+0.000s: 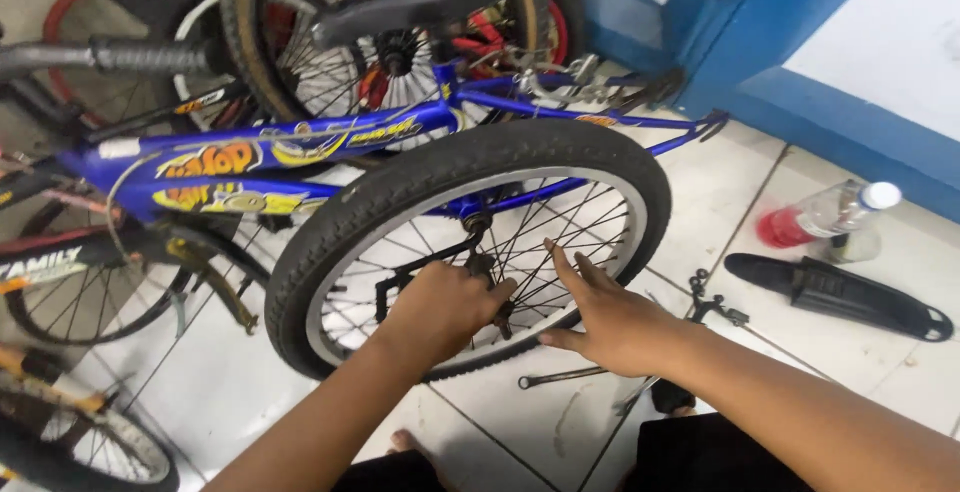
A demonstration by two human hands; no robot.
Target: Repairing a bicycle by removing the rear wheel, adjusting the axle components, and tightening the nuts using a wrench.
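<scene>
Near: left hand (440, 307) is curled at the hub (480, 262) of the wheel (450, 242), fingers closed around the axle area; what is gripped cannot be told. Right hand (605, 317), at 3 o'clock of the hub, is laid open, fingers spread on thin steel spokes (560, 222).

Wheel is seen at centre, knobbly black rubber tyre, pale rim, seemingly not yet seated in the frame (300, 152).

Spanner (560, 377) lies on glossy tile at 5 o'clock. Far, at 3 o'clock: black plastic guard (840, 297), clear bottle (830, 214) with red liquid.

A plastic bottle (828, 214) lies beside a black mudguard (838, 295).
</scene>
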